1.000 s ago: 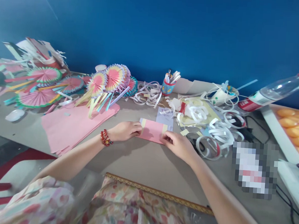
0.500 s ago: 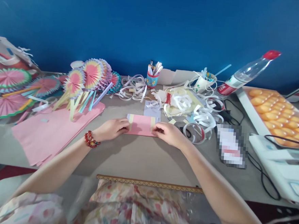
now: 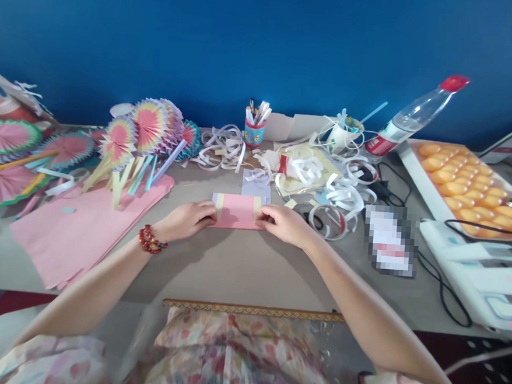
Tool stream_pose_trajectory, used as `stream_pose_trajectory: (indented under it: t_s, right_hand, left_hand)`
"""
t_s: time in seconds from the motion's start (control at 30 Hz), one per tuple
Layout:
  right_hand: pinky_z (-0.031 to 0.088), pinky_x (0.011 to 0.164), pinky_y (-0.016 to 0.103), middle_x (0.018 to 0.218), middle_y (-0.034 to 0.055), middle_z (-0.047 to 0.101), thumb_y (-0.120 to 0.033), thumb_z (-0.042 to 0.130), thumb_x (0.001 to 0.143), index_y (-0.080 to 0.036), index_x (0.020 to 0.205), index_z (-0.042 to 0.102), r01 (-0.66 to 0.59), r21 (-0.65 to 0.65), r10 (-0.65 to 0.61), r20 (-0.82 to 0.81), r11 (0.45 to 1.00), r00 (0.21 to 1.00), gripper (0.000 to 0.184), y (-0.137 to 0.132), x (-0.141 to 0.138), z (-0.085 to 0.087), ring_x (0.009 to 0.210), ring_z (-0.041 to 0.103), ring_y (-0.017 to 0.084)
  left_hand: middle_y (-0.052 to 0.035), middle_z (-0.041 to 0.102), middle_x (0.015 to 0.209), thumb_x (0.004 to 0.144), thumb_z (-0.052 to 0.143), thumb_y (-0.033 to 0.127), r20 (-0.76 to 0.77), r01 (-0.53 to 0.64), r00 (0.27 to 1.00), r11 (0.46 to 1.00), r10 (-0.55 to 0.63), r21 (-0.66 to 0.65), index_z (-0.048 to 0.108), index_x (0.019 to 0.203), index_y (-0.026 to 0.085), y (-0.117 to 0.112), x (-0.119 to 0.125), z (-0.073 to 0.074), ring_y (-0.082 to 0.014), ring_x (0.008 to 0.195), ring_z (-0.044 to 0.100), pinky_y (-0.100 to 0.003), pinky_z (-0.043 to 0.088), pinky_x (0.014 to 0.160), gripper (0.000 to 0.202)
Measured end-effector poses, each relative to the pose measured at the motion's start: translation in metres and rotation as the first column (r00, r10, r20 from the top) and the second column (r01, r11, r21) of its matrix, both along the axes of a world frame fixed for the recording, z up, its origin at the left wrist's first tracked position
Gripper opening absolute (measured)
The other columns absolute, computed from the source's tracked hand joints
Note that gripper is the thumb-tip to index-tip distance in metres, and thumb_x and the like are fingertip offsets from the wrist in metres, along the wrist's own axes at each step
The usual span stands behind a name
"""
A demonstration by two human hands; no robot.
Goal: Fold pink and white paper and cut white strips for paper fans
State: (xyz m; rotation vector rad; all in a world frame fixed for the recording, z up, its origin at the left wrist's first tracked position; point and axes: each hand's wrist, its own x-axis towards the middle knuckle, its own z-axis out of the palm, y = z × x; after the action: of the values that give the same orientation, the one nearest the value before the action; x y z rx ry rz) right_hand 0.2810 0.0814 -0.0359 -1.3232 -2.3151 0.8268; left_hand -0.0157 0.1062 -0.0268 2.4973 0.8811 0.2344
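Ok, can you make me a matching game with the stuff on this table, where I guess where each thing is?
Things:
1. small pink paper
2. bottle
3. pen cup
4. paper fans

Places:
A. back middle, by the blue wall
B. left side, behind the pink stack
C. held between the left hand and the right hand
D. back right, next to the orange tray

Pairs: 1-C, 2-D, 3-A, 4-B.
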Motion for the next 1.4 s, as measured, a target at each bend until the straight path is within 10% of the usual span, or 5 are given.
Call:
stream_pose_trajectory:
  t_s: [1.1, 1.4]
  right_hand:
    - [0.032, 0.062, 0.024, 0.092, 0.0033, 0.061, -0.019, 0.052, 0.095, -0.020, 0.082, 0.056, -0.041, 0.145, 0.023, 0.121, 0.989, 0.992, 0.013, -0.014, -0.006, -0.001, 0.073, 0.056, 0.014]
    - [0.035, 0.074, 0.029, 0.101, 0.0064, 0.058, -0.010, 0.048, 0.095, -0.018, 0.101, 0.059, -0.199, 0.396, -0.026, 0.495, 0.897, 0.868, 0.015, -0.030, -0.012, -0.003, 0.093, 0.051, 0.020]
  left_hand:
    - [-0.0033, 0.059, 0.091, 0.100, 0.039, 0.025, -0.076, 0.001, 0.997, 0.998, 0.003, 0.057, 0.057, 0.089, 0.019, -0.003, 0.000, 0.000, -0.0163, 0.077, 0.056, -0.026, 0.040, 0.071, 0.022]
    - [-0.0045, 0.056, 0.109, 0.092, 0.041, 0.006, -0.327, 0.194, 0.943, 0.902, -0.064, 0.385, 0.041, 0.140, 0.033, -0.013, 0.002, -0.001, -0.0185, 0.093, 0.054, -0.027, 0.042, 0.075, 0.055]
